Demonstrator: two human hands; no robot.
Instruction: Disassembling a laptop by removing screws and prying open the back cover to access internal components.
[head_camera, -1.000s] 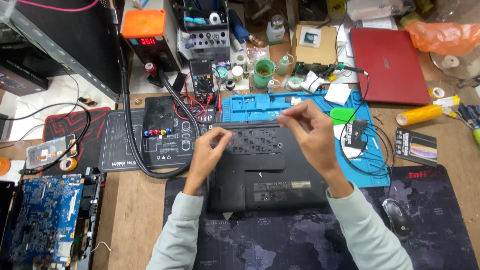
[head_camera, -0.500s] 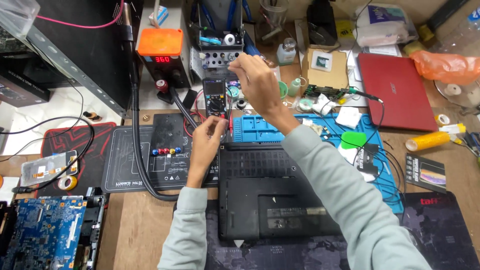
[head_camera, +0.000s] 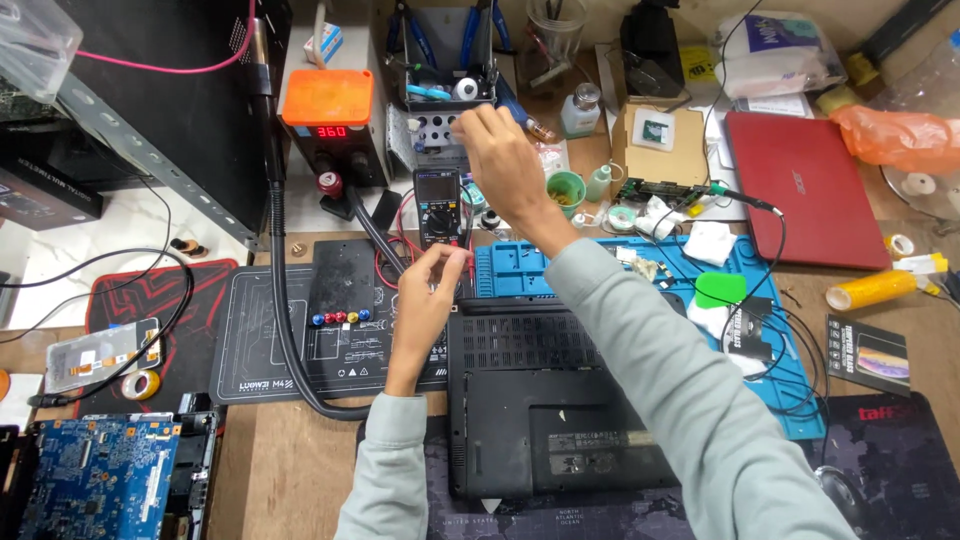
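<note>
Head view: black laptop base (head_camera: 555, 400), underside up, lies just below and right of the left hand (head_camera: 428, 290), long axis left to right; blue work mat (head_camera: 640, 275) runs beyond it under the right forearm. Black multimeter (head_camera: 440, 208) stands just above the left hand and below-left of the right hand (head_camera: 500, 160); left is nearer; its fingers pinch the red probe lead (head_camera: 468, 262). Right hand reaches up toward the tool rack (head_camera: 440, 100), fingers curled; what it grips, cannot tell.
</note>
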